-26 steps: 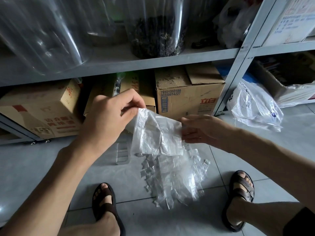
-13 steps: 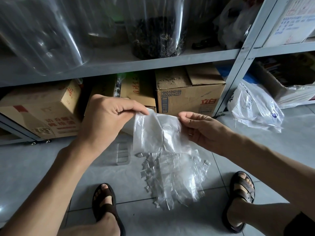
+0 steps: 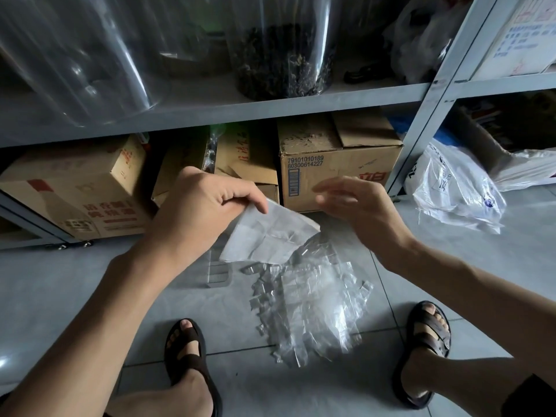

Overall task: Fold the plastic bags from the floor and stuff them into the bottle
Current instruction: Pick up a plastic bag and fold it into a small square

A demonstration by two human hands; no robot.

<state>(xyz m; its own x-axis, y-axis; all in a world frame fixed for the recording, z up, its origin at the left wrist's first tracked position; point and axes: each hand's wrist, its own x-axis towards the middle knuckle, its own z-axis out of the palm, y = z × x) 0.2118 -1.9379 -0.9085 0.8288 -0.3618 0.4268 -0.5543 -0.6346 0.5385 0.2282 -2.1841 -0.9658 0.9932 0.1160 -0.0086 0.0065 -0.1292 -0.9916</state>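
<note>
My left hand [image 3: 204, 212] pinches the top corner of a folded, whitish plastic bag [image 3: 267, 236], which hangs tilted above the floor. To the right of the bag my right hand [image 3: 355, 203] is blurred, fingers spread, holding nothing. Beneath the bag a heap of clear, crumpled plastic bags [image 3: 307, 305] lies on the grey tiles between my feet. A clear ribbed bottle [image 3: 219, 272] lies on the floor just left of the heap, partly hidden behind the held bag.
A grey metal shelf [image 3: 270, 106] runs across in front, with cardboard boxes [image 3: 337, 164] under it and large clear jars [image 3: 282, 55] on it. A white printed plastic bag [image 3: 451, 188] lies at the right by the shelf post. My sandalled feet [image 3: 189, 350] flank the heap.
My right hand has let go of the folded bag and pulled away to the right. The bag now hangs from my left hand alone, swung into a tilt.
</note>
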